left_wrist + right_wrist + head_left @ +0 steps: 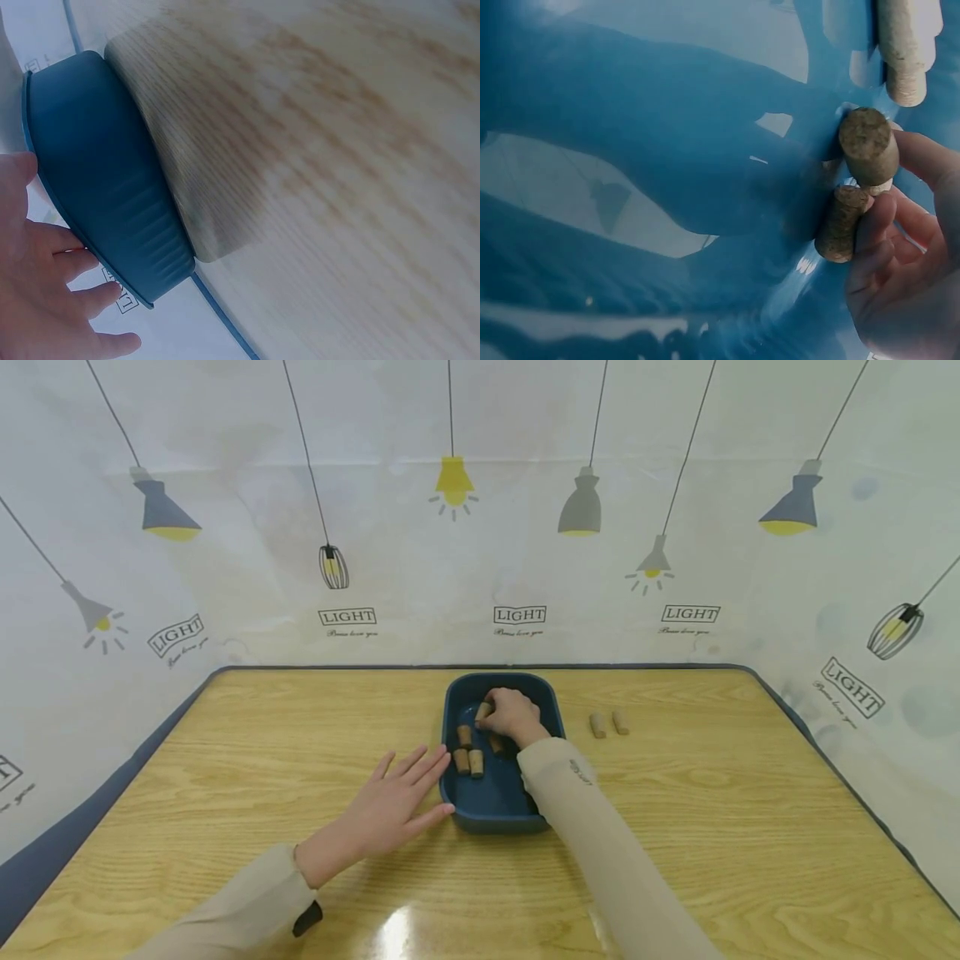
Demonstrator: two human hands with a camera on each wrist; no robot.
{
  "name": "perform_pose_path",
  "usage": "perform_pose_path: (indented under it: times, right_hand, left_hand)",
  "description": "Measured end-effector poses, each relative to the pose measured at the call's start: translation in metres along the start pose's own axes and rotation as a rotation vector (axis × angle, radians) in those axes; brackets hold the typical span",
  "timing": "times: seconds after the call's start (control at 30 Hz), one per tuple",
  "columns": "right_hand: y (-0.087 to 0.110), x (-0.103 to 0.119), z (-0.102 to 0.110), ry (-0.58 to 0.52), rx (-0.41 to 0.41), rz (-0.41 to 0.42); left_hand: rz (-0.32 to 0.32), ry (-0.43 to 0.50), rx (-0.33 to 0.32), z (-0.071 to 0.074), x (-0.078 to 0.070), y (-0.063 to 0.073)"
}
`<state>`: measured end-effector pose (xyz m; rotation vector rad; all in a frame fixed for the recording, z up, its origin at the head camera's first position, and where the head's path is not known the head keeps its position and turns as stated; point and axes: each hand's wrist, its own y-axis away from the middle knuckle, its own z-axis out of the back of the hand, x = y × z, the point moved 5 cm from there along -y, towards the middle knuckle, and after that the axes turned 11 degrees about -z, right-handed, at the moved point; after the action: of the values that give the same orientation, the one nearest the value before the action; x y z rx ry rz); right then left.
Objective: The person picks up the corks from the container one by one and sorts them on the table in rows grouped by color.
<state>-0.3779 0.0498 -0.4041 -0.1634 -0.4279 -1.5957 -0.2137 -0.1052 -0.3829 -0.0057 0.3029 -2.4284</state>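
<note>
My right hand (513, 714) reaches into a dark blue tray (491, 825) and pinches a cork (483, 712) near its far end. In the right wrist view the held cork (870, 146) shows its round end, and another cork (841, 225) lies close by the fingertips. Several more brown and tan corks (464, 737) stand or lie along the tray's left side; one is partly hidden beneath the hand. With fingers spread, my left hand (390, 806) touches the tray's left rim. From the left wrist, the fingers (82, 262) are seen along the rim.
Two corks (597, 725) sit on the wooden table (712, 827) to the right of the tray. Behind the table rises a white backdrop (420, 568) printed with hanging lamps. A dark edge line runs round the table's far side.
</note>
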Motion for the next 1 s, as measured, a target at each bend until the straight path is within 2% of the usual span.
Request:
perform_pose_path:
  times: [0.27,0.43,0.73,1.0]
  right_hand:
    - [0.003,0.002,0.008,-0.018,0.021,0.053]
    - [0.004,0.005,0.023,-0.044,0.027,0.083]
    - [0.007,0.01,0.049,-0.042,0.071,0.2]
    - [0.014,0.013,0.071,0.001,0.038,0.279]
  left_hand:
    - [-0.006,0.0,-0.004,-0.001,-0.001,0.0]
    - [-0.001,-0.002,-0.003,-0.001,0.0,0.0]
    - [-0.011,0.004,-0.002,0.0,-0.001,0.0]
    - [-0.003,0.008,-0.003,-0.001,-0.001,0.0]
